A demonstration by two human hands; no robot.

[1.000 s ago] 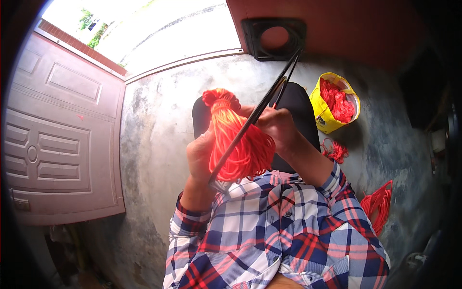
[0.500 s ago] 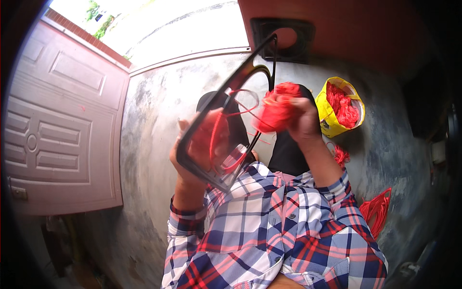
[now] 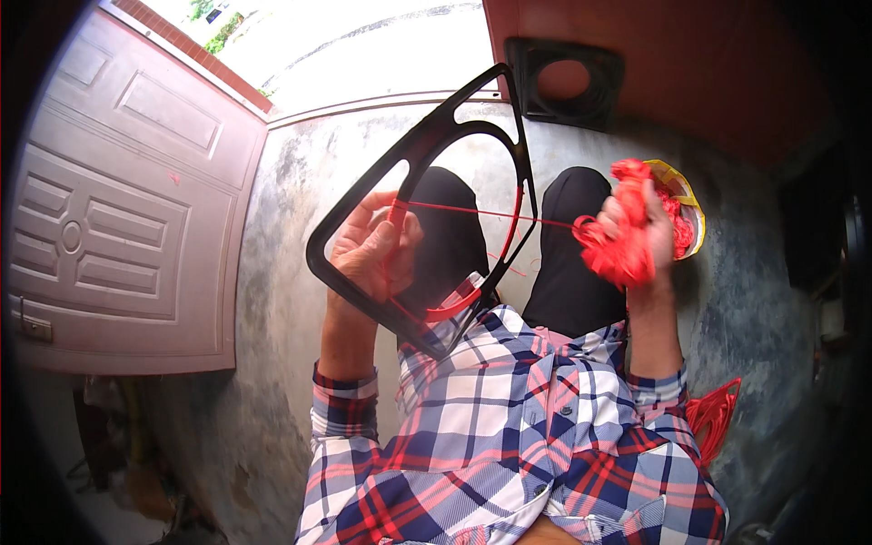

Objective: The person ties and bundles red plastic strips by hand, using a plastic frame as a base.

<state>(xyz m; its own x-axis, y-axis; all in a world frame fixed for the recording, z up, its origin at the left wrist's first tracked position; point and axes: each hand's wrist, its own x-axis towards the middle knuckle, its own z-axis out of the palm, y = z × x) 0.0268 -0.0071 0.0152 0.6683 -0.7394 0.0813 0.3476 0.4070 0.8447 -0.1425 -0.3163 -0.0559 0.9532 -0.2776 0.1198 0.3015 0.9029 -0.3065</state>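
**Red cord drawn through a black frame**

The left hand (image 3: 372, 250) grips the frame (image 3: 427, 195) over the knees. The right hand (image 3: 636, 232) is closed on a cord bundle (image 3: 618, 254); one strand (image 3: 481, 212) runs taut to the frame. Behind it, a yellow bucket (image 3: 686, 195) holds more cord.

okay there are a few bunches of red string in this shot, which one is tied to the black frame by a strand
The red string bundle gripped in the right hand: a taut strand runs from it to the black frame in the left hand. The bunches in the yellow tub and on the floor lie loose.
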